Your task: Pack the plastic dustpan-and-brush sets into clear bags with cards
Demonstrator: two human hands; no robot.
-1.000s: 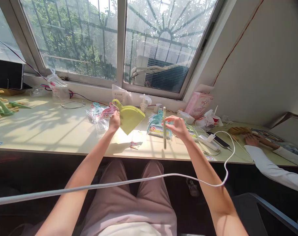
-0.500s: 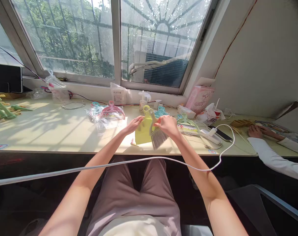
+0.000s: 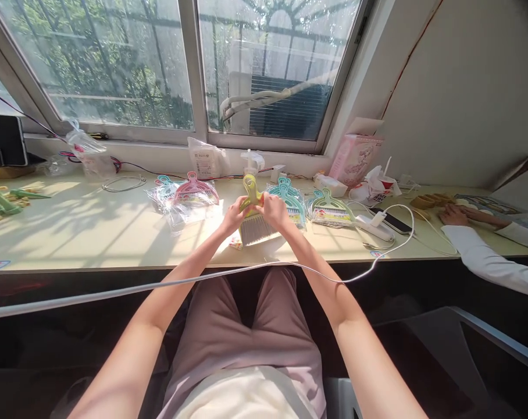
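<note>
A small yellow dustpan (image 3: 250, 185) and a brush with grey bristles (image 3: 257, 230) are together in front of me, just over the table's front part. The brush lies against the dustpan's face, bristles down. My left hand (image 3: 235, 214) grips the dustpan at its left side, below the handle. My right hand (image 3: 273, 209) is closed on the brush at the right, close to my left hand. Behind my right hand lies a blue dustpan set (image 3: 285, 189). A wrapped green set (image 3: 331, 208) is to its right, and a wrapped pink set (image 3: 196, 192) to the left.
White power strip (image 3: 374, 228) and dark phone (image 3: 391, 221) lie at right. A white cable crosses above my forearms. Pink box (image 3: 355, 158) stands by the wall. Another person's hands (image 3: 455, 215) rest at far right. Green plastic parts (image 3: 0, 195) sit at far left.
The brush has moved left and turned onto the dustpan. My hands have come closer together. The view has shifted slightly.
</note>
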